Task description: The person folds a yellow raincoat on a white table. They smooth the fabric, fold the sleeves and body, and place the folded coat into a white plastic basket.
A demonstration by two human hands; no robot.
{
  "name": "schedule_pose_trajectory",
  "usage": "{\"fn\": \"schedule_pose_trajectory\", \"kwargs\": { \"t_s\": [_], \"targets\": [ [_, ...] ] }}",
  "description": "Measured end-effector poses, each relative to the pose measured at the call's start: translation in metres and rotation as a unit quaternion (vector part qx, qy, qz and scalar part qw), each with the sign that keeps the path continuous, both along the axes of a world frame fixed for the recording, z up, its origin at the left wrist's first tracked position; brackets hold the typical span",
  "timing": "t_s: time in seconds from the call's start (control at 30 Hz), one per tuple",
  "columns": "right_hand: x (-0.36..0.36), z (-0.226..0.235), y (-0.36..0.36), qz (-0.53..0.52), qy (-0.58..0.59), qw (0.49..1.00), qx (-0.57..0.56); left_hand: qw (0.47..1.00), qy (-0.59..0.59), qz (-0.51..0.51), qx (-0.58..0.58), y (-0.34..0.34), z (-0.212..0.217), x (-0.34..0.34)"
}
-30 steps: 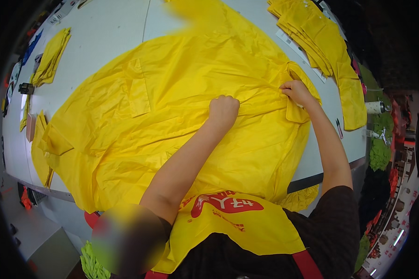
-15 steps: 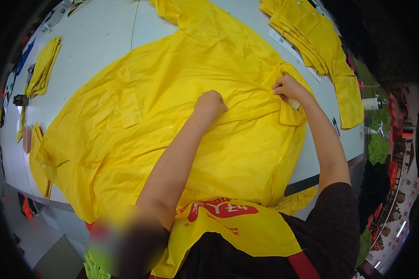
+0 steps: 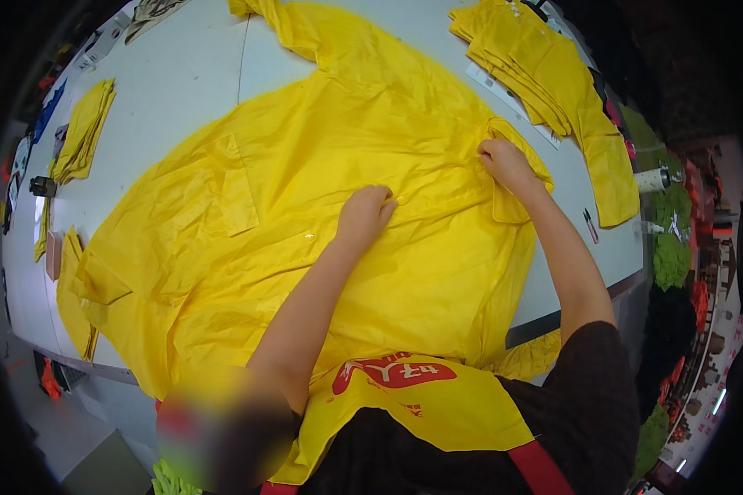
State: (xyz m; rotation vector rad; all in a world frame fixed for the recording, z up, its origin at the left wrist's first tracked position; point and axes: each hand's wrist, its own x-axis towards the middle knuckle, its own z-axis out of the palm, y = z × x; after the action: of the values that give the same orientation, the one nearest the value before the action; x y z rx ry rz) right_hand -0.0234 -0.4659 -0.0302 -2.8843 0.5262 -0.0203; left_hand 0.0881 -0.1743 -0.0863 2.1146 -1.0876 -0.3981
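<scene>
A large yellow jacket [image 3: 322, 148], wrinkled and with one sleeve pointing away from me, lies spread on a white table. My left hand [image 3: 365, 216] rests near its middle, fingers curled and pinching the cloth. Just beside that thumb is a small pale dot [image 3: 401, 200], perhaps a snap. Farther right, my right hand [image 3: 508, 165] is closed on the jacket at the top of a pocket flap [image 3: 512, 206]; its fingertips are partly hidden. A second pocket flap [image 3: 241, 194] lies on the jacket's left part.
Folded yellow pieces [image 3: 545, 66] are stacked at the far right, and more yellow cloth [image 3: 87, 128] lies at the far left. A pen [image 3: 591, 225] and a thread spool [image 3: 652, 181] are near the right edge. A small black object [image 3: 41, 186] sits at the left.
The left hand has shifted slightly down and left, its fingers turned and a little looser. The right hand has turned at the flap, and the pale patch beneath it no longer shows.
</scene>
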Motion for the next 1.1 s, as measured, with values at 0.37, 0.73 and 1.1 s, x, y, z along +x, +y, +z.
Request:
{"fn": "schedule_pose_trajectory", "kwargs": {
  "t_s": [0.37,0.73,1.1],
  "targets": [
    [-0.007,-0.005,-0.138,-0.091,-0.247,0.94,0.217,0.967,-0.253,0.027,0.025,0.011,0.003,-0.02],
    [0.042,0.041,-0.046,-0.092,-0.217,0.965,-0.114,0.967,-0.246,0.051,0.033,0.007,0.002,-0.022],
    [0.054,-0.021,0.263,0.207,-0.168,0.925,0.272,0.965,-0.214,0.135,0.062,0.157,0.022,0.013]
  ]
}}
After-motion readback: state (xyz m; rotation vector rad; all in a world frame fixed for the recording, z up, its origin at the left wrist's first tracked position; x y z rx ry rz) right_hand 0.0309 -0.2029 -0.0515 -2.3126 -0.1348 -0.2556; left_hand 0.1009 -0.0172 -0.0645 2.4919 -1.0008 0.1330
